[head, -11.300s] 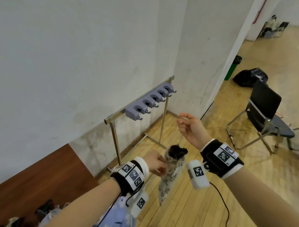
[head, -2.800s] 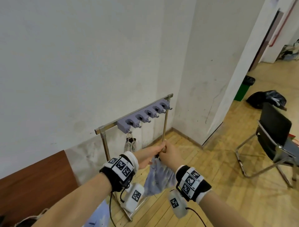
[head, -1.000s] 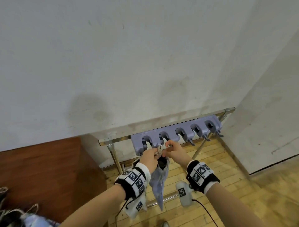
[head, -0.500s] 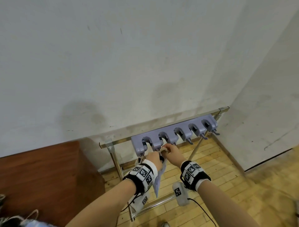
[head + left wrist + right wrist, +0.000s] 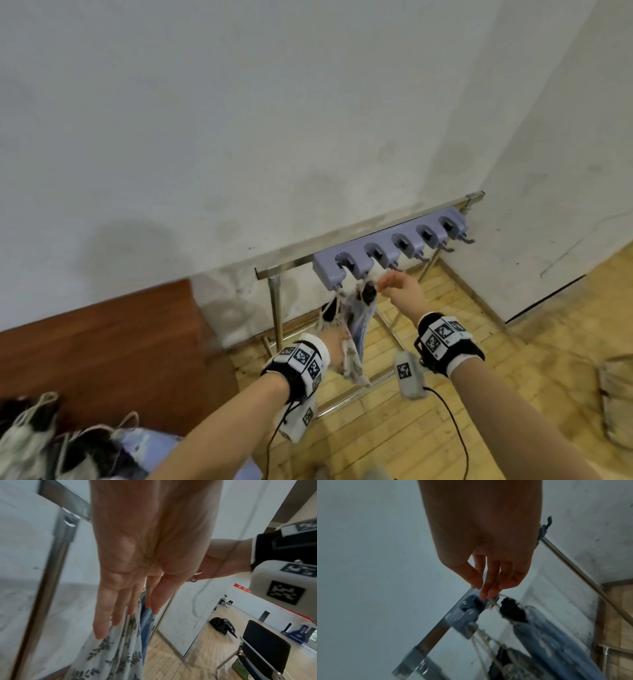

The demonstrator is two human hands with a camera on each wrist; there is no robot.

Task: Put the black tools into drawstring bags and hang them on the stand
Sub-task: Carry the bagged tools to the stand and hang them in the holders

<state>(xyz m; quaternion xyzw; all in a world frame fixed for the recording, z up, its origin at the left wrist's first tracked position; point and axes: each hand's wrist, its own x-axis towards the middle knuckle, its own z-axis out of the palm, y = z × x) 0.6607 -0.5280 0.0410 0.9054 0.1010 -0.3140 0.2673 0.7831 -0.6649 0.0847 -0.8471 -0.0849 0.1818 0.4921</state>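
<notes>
A metal stand (image 5: 275, 308) carries a purple hook rail (image 5: 325, 270). Two drawstring bags hang at its left end: a white leaf-print bag (image 5: 352, 363) and a blue bag (image 5: 364, 320) with a black tool (image 5: 369, 294) poking out of its mouth. My right hand (image 5: 383, 284) pinches the blue bag's cord just under the second hook; in the right wrist view the fingertips (image 5: 485, 595) meet on the cord beside the tool (image 5: 511, 611). My left hand (image 5: 335, 346) is lower, with straight fingers (image 5: 102, 622) touching the leaf-print bag (image 5: 109, 649).
A brown wooden table (image 5: 102, 342) stands left of the stand, with more bags and black tools (image 5: 34, 438) at its near corner. White walls close in behind and to the right. A black chair (image 5: 265, 649) and a black sack (image 5: 223, 626) are on the wooden floor.
My left hand has let go at the hooks and dropped beside the hanging bags, fingers now straight. My right hand stays at the cord by the second hook.
</notes>
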